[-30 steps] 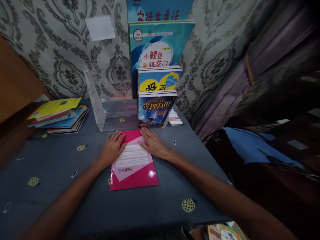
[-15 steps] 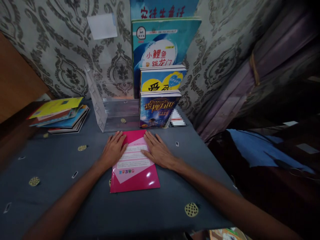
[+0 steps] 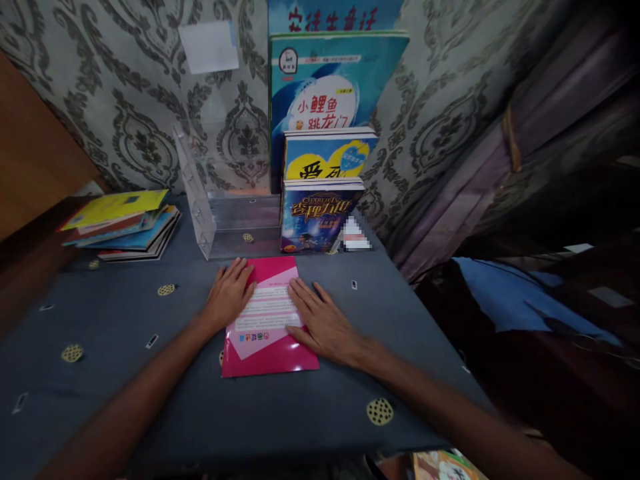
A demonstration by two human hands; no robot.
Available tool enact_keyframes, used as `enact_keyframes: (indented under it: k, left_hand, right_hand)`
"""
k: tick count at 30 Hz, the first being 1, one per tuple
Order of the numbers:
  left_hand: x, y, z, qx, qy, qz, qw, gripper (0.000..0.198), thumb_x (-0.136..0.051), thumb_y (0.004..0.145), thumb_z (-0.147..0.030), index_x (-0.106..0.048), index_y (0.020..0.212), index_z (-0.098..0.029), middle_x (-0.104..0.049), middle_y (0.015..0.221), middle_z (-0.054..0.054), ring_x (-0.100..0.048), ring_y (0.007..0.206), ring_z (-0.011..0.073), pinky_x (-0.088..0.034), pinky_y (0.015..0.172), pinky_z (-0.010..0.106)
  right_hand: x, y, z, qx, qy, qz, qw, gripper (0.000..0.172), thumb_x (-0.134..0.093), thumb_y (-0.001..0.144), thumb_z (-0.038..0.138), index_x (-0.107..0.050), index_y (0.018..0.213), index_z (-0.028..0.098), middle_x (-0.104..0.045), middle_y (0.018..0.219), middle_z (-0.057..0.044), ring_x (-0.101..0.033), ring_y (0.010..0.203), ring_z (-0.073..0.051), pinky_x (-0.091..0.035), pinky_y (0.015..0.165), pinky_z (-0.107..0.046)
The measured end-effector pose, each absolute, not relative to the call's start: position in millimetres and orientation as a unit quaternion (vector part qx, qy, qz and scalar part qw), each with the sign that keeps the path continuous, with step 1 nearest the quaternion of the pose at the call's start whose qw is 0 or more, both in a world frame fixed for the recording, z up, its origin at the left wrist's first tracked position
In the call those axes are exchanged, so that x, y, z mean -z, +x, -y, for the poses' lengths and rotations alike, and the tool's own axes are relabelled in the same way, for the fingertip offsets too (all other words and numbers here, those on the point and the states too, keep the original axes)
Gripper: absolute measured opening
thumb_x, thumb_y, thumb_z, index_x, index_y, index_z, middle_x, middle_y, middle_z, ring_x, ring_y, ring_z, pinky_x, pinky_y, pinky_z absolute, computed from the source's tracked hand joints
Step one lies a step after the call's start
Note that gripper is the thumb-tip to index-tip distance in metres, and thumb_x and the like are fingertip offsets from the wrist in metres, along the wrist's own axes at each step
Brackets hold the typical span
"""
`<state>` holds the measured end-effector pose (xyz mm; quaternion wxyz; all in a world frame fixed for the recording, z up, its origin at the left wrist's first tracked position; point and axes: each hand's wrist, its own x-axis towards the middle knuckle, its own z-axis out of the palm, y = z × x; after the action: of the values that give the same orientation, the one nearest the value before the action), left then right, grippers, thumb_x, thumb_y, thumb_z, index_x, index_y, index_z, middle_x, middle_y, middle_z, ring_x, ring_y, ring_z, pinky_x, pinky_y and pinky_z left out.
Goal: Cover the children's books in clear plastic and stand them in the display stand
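A pink book (image 3: pixel 273 357) lies flat on the table, its printed text upside down to me. My left hand (image 3: pixel 229 295) rests on its upper left edge with the fingers stretched forward. Along the book's right edge lies my right hand (image 3: pixel 327 327), open, its fingertips and thumb on the cover. Just beyond the book stands a clear tiered rack (image 3: pixel 240 243). Its right side holds books in steps: a dark blue book (image 3: pixel 320 217) in front, a yellow and blue book (image 3: pixel 327 157) behind, then a tall teal book (image 3: pixel 340 73).
Left of the rack is a loose stack of books (image 3: pixel 125 223) with a yellow one on top. A white triangular object (image 3: pixel 356 237), partly blurred out, stands right of the rack. The grey-blue tablecloth (image 3: pixel 165 413) ends at the right. Blue cloth (image 3: pixel 510 293) lies beyond that edge.
My right hand has slid toward me along the pink book's right edge. My left hand stays at the upper left edge. The view has shifted slightly.
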<state>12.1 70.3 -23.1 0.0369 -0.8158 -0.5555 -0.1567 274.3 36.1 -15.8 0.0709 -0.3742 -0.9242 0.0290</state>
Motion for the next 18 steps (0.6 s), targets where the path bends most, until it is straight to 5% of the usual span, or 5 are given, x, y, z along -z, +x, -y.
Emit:
enact_keyframes:
  k: [18]
  left_hand:
    - [19.6, 9.8, -64.5, 0.139, -0.825, 0.547, 0.006, 0.048, -0.037, 0.102, -0.034, -0.051, 0.143, -0.014, -0.046, 0.155, 0.017, -0.04, 0.146, 0.0289, -0.033, 0.118, 0.057]
  right_hand:
    - [2.6, 280.5, 2.8, -0.102, -0.352, 0.929, 0.05, 0.076, -0.046, 0.101, 0.054, -0.03, 0.156, 0.005, -0.025, 0.164, -0.023, -0.018, 0.154, -0.034, -0.021, 0.123, -0.059]
